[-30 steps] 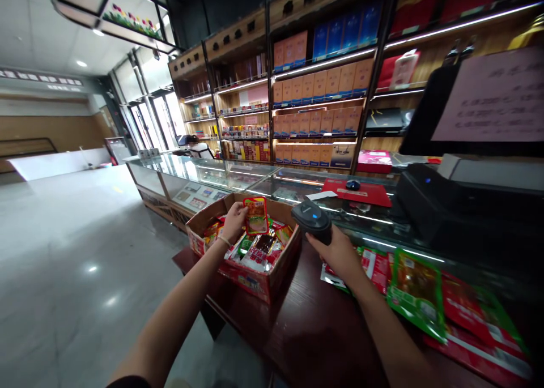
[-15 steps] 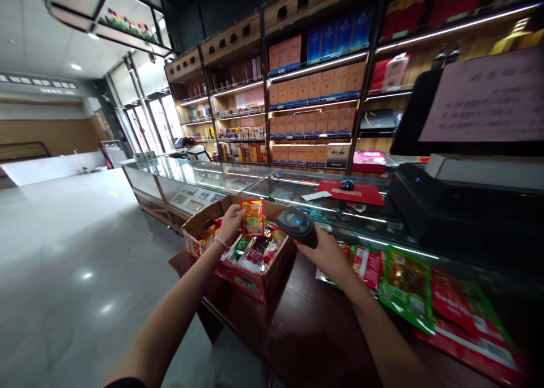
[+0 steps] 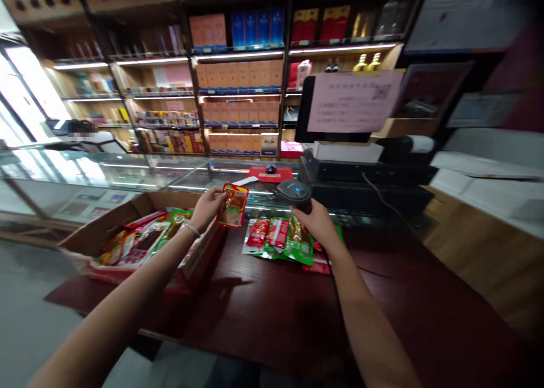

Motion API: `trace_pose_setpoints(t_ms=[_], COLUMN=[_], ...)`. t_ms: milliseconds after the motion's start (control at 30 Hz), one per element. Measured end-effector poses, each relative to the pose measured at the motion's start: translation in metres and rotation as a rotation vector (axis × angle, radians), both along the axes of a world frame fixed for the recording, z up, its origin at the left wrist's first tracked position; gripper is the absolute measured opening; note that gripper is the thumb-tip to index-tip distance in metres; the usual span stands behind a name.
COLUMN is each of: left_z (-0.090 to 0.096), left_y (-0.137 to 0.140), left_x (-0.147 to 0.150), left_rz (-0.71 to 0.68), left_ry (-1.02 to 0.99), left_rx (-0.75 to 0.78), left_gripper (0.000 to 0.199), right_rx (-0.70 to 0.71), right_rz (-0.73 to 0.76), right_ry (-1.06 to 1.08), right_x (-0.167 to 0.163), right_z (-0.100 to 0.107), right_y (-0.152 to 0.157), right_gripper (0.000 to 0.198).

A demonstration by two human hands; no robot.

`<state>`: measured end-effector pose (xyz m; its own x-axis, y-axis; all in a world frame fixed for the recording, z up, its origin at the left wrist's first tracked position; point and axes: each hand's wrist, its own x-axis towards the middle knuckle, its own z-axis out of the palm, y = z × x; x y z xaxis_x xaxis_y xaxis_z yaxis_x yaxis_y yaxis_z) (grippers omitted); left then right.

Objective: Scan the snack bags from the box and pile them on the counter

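My left hand (image 3: 207,208) pinches a small red and yellow snack packet (image 3: 233,205) by its left edge and holds it upright above the table. My right hand (image 3: 319,225) is wrapped round a black barcode scanner (image 3: 294,192) with a blue light on top, its head pointing toward the packet but apart from it. Beneath the scanner, several red and green snack packets (image 3: 300,242) lie overlapping on the dark table (image 3: 263,303). To the left stands an open cardboard box (image 3: 147,202) filled with assorted snack packets (image 3: 148,238), partly hidden by my left forearm.
Behind the table runs a glass display counter (image 3: 170,173) carrying a red mat (image 3: 263,174) and a mouse (image 3: 271,169). A monitor with a pink paper sheet (image 3: 355,102) stands at the right. Brown cartons (image 3: 480,235) fill the far right; a person (image 3: 83,132) is at back left.
The view has swung right, so the box now sits further left. The left hand has carried the packet out from over the box; the scanner stays gripped in the right hand.
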<state>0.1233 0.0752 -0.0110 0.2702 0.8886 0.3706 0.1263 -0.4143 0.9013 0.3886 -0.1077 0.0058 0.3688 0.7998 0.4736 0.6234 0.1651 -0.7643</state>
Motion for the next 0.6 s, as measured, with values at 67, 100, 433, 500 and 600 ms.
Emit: trace_pose_setpoints(t_ms=[67,100,433,500,600], left_z=[-0.005,-0.008,-0.045,-0.058,-0.078], left_y=[-0.009,-0.014,-0.082,-0.089,-0.093], left_x=[0.046,0.068,0.240,0.259,0.275], left_rz=[-0.045,-0.058,-0.304,-0.335,-0.350], left_ry=[0.047,0.082,0.317,0.359,0.327], left_rx=[0.010,0.022,-0.090,-0.151,-0.225], left_gripper=[0.030,0.027,0.013,0.014,0.020], right_rx=[0.019,0.024,0.081,0.084,0.082], right_rz=[-0.061,-0.092,-0.177,-0.175,-0.174], right_ry=[0.036,0.062,0.261,0.265,0.270], right_x=[0.030,0.044,0.123,0.126,0.130], right_z=[0.002,0.003,0.001,0.001,0.001], right_y=[-0.016,-0.024,-0.061,-0.064,-0.068], right_gripper=[0.028,0.028,0.035,0.036,0.037])
